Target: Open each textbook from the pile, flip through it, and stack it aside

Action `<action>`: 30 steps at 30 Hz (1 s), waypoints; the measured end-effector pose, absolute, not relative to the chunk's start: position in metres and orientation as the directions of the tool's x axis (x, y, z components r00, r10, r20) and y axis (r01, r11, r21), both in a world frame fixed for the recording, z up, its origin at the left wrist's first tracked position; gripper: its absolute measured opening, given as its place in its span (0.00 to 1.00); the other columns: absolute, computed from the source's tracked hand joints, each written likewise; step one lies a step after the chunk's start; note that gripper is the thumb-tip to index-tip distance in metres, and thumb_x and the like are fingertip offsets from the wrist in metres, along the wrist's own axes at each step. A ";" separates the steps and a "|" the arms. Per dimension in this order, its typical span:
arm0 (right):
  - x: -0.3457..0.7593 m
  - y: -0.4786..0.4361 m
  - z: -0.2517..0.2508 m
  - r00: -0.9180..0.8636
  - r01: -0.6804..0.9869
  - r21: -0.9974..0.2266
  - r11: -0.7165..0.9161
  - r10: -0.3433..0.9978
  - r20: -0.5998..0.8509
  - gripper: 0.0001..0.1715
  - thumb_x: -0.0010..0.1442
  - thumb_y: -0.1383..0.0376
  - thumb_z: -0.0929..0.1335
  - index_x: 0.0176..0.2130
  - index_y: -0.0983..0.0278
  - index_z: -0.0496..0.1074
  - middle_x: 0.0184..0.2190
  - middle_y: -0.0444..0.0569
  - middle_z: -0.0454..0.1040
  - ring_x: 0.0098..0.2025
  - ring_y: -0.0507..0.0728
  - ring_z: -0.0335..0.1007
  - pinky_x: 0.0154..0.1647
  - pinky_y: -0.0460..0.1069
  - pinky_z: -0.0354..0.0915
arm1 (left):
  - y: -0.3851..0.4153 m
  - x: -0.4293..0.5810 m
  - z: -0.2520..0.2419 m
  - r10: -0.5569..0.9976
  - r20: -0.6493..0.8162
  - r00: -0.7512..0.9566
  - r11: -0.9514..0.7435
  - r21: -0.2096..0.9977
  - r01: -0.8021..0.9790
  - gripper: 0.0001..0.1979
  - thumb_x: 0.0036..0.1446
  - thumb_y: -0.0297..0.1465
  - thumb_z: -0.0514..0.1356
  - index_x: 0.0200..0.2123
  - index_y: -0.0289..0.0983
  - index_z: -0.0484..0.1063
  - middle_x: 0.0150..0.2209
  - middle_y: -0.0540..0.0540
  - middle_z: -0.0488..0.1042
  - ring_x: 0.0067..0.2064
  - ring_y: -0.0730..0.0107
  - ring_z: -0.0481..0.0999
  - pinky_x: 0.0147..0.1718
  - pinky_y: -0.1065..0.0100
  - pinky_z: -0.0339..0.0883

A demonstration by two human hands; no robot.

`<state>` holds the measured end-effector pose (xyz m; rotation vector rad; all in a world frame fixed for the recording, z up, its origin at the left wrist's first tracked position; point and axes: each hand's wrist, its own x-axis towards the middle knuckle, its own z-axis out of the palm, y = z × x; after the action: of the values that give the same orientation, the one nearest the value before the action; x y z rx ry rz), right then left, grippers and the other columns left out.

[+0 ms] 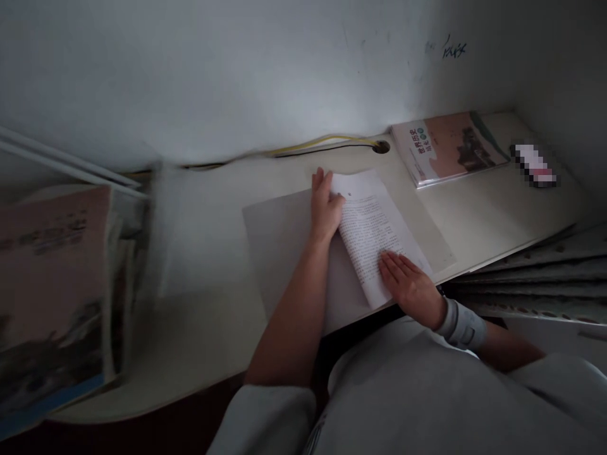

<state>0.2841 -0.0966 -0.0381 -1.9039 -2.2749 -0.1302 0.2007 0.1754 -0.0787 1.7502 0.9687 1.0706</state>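
A printed sheet of paper, covered in lines of small text, lies at a slant near the desk's front edge. My left hand grips its upper left edge, thumb on the printed side and fingers around the edge. Lower down, my right hand rests flat on the paper with fingers stretched out; a grey band circles that wrist. Beneath the paper is a larger greyish sheet, which shows on both sides of it. Whether the printed paper is folded or has several layers is hard to tell.
Books with a pink cover lie at the back right, beside a pixelated phone-like object. Yellow and black cables run along the wall to a desk hole. Upright books stand at left; patterned fabric hangs at right.
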 end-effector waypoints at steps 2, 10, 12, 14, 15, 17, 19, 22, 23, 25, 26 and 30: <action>0.291 -0.100 -0.036 -0.166 0.985 -0.020 0.173 0.970 0.178 0.25 0.63 0.75 0.57 0.58 0.76 0.64 0.60 0.63 0.64 0.63 0.61 0.59 0.63 0.57 0.59 | 0.175 0.202 -0.079 0.889 0.287 0.356 -0.371 0.908 0.194 0.29 0.45 0.24 0.63 0.53 0.45 0.70 0.66 0.50 0.56 0.69 0.55 0.44 0.67 0.53 0.33; 0.279 -0.100 -0.026 -0.231 0.973 0.035 0.229 0.939 0.254 0.26 0.65 0.71 0.58 0.60 0.77 0.61 0.61 0.64 0.62 0.63 0.65 0.57 0.61 0.60 0.60 | 0.175 0.204 -0.082 0.787 0.347 0.511 -0.520 0.818 0.245 0.28 0.54 0.37 0.62 0.59 0.47 0.63 0.68 0.49 0.51 0.70 0.52 0.38 0.66 0.47 0.33; 0.275 -0.098 -0.030 -0.222 0.975 0.033 0.221 0.936 0.273 0.25 0.64 0.72 0.58 0.59 0.78 0.62 0.60 0.66 0.63 0.63 0.64 0.58 0.61 0.59 0.60 | 0.175 0.205 -0.083 0.764 0.356 0.538 -0.556 0.786 0.271 0.28 0.56 0.37 0.60 0.60 0.47 0.61 0.69 0.49 0.48 0.70 0.52 0.37 0.66 0.46 0.34; 0.272 -0.098 -0.035 -0.216 0.976 0.030 0.216 0.935 0.280 0.24 0.64 0.72 0.58 0.58 0.80 0.63 0.59 0.67 0.64 0.62 0.64 0.59 0.61 0.58 0.60 | 0.174 0.206 -0.085 0.745 0.357 0.563 -0.584 0.758 0.292 0.29 0.56 0.34 0.59 0.61 0.47 0.59 0.69 0.48 0.47 0.70 0.52 0.37 0.65 0.45 0.35; 0.270 -0.099 -0.038 -0.212 0.976 0.024 0.214 0.936 0.281 0.24 0.64 0.72 0.58 0.57 0.80 0.64 0.58 0.68 0.65 0.62 0.63 0.59 0.62 0.58 0.60 | 0.174 0.206 -0.085 0.734 0.357 0.577 -0.596 0.745 0.298 0.29 0.56 0.33 0.59 0.61 0.47 0.59 0.69 0.48 0.47 0.70 0.52 0.37 0.65 0.45 0.35; 0.268 -0.100 -0.042 -0.195 0.980 0.011 0.200 0.940 0.281 0.24 0.64 0.72 0.58 0.57 0.81 0.64 0.58 0.69 0.65 0.62 0.63 0.59 0.62 0.59 0.60 | 0.173 0.207 -0.086 0.709 0.359 0.607 -0.621 0.726 0.295 0.30 0.55 0.29 0.59 0.61 0.46 0.59 0.69 0.49 0.47 0.70 0.52 0.37 0.65 0.45 0.36; 0.265 -0.102 -0.044 -0.167 0.985 0.003 0.173 0.945 0.281 0.24 0.64 0.72 0.58 0.56 0.81 0.64 0.57 0.70 0.65 0.62 0.64 0.59 0.61 0.59 0.60 | 0.172 0.207 -0.086 0.689 0.358 0.630 -0.636 0.715 0.290 0.32 0.53 0.27 0.58 0.61 0.47 0.59 0.69 0.49 0.48 0.70 0.52 0.38 0.65 0.45 0.37; 0.265 -0.102 -0.042 -0.141 0.989 -0.001 0.147 0.952 0.272 0.23 0.64 0.72 0.58 0.56 0.81 0.65 0.57 0.70 0.66 0.62 0.63 0.60 0.61 0.59 0.61 | 0.172 0.207 -0.085 0.692 0.348 0.633 -0.634 0.713 0.301 0.32 0.53 0.27 0.58 0.62 0.45 0.58 0.69 0.48 0.48 0.70 0.52 0.38 0.66 0.45 0.36; 0.265 -0.101 -0.040 -0.140 0.989 -0.006 0.147 0.954 0.267 0.23 0.65 0.72 0.58 0.56 0.81 0.64 0.57 0.69 0.66 0.62 0.63 0.59 0.61 0.58 0.61 | 0.172 0.206 -0.085 0.704 0.348 0.619 -0.624 0.720 0.305 0.32 0.54 0.28 0.58 0.62 0.45 0.57 0.69 0.47 0.48 0.70 0.52 0.38 0.66 0.45 0.36; 0.267 -0.098 -0.038 -0.149 0.987 -0.028 0.161 0.955 0.256 0.24 0.65 0.72 0.58 0.57 0.81 0.63 0.58 0.69 0.65 0.63 0.63 0.58 0.61 0.58 0.60 | 0.173 0.206 -0.085 0.744 0.355 0.566 -0.588 0.750 0.302 0.32 0.56 0.33 0.59 0.63 0.45 0.56 0.69 0.47 0.46 0.70 0.53 0.37 0.66 0.46 0.35; 0.268 -0.096 -0.037 -0.151 0.985 -0.043 0.167 0.955 0.254 0.25 0.64 0.72 0.58 0.58 0.81 0.62 0.59 0.69 0.64 0.64 0.63 0.56 0.62 0.58 0.60 | 0.174 0.205 -0.086 0.765 0.358 0.535 -0.567 0.769 0.296 0.31 0.56 0.35 0.59 0.63 0.46 0.55 0.69 0.47 0.45 0.70 0.53 0.37 0.66 0.47 0.35; 0.277 -0.095 -0.041 -0.126 0.985 -0.084 0.153 0.956 0.264 0.26 0.64 0.73 0.57 0.60 0.81 0.60 0.61 0.69 0.61 0.66 0.63 0.50 0.63 0.59 0.59 | 0.175 0.204 -0.085 0.786 0.361 0.501 -0.536 0.802 0.264 0.31 0.58 0.41 0.58 0.63 0.47 0.55 0.70 0.48 0.45 0.70 0.54 0.37 0.66 0.48 0.35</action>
<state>0.2765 -0.0946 -0.0408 -1.8856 -2.1763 -0.1600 0.2037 0.1754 -0.0854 2.0541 0.8579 0.9681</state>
